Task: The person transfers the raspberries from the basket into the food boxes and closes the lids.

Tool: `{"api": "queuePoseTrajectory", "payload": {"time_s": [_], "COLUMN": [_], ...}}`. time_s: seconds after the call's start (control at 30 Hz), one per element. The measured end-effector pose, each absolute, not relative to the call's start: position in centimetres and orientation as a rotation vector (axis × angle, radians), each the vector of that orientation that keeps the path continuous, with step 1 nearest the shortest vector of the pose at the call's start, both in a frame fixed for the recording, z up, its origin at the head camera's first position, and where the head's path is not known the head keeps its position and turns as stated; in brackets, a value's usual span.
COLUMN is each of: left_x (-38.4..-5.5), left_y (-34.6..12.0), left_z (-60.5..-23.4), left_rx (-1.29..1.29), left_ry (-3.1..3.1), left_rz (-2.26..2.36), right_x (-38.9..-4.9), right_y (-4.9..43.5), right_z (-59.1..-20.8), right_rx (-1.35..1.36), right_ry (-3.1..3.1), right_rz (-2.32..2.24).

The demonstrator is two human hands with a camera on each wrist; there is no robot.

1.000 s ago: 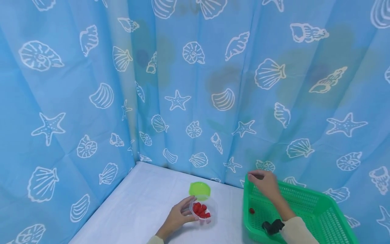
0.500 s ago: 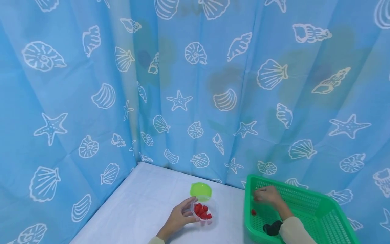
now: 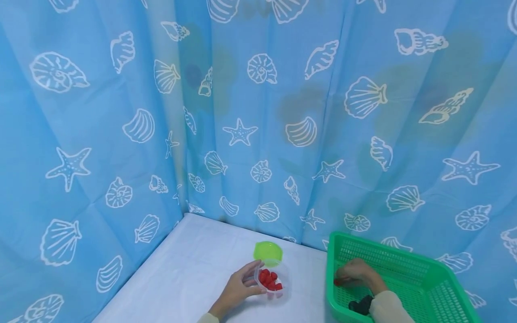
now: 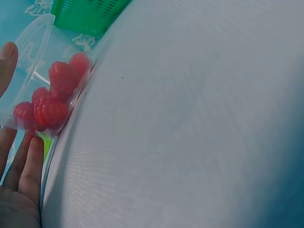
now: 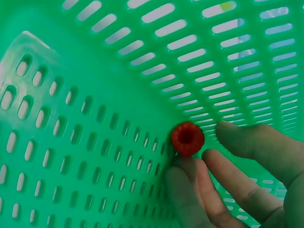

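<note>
On the white tabletop, my left hand [image 3: 236, 287] holds a small clear plastic tub [image 3: 286, 281] from its left side, thumb and fingers spread around the wall. Several red raspberries [image 4: 50, 111] lie inside the tub, seen through its wall in the left wrist view. Down in the green basket [image 3: 332, 269] is my right hand [image 3: 358, 272], near the left wall. A single raspberry [image 5: 187, 137], its hollow end facing the camera, sits by the right fingertips. The thumb is apart from it, and no clear pinch shows.
A lime-green lid [image 3: 268, 251] lies just behind the tub. Dark objects [image 3: 361, 306], hard to make out, are in the basket near the right wrist. A blue shell-print curtain [image 3: 258, 112] hangs behind and left of the table.
My right hand has come down from above the basket's back left corner to the raspberry inside. The left hand keeps its hold on the tub. The head view has shifted slightly.
</note>
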State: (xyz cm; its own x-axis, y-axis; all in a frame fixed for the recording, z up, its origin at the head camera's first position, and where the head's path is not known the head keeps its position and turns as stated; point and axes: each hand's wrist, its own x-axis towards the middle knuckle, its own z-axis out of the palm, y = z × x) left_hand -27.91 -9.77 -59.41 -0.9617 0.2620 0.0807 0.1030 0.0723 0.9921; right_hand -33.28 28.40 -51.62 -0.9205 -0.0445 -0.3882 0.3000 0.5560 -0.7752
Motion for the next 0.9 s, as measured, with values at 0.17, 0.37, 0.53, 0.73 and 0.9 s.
{"api": "queuePoseTrajectory", "payload": {"time_s": [0.17, 0.37, 0.53, 0.73, 0.9], "left_x": [-27.8, -27.8, -27.7, -27.8, -27.9], "left_y": [-9.8, -9.8, -9.7, -9.7, -9.8], "left_z": [-59.4, -59.0, -58.6, -59.0, -59.4], "left_rx": [0.408, 0.417, 0.373, 0.362, 0.380], "left_ry": [2.201, 2.196, 2.222, 2.217, 2.220], "left_rz": [2.036, 2.037, 2.009, 2.012, 2.015], "right_x": [-33.2, -33.3, -33.4, -33.8, -34.1], "right_y": [28.0, 27.9, 27.8, 27.8, 28.3], "right_z": [-51.6, -51.7, -51.4, -51.2, -50.6], "right_rx": [0.206, 0.211, 0.231, 0.283, 0.261], "right_ry": [2.421, 2.393, 2.411, 2.401, 2.382], "right_rz": [-1.234, -1.263, -1.260, -1.371, -1.468]}}
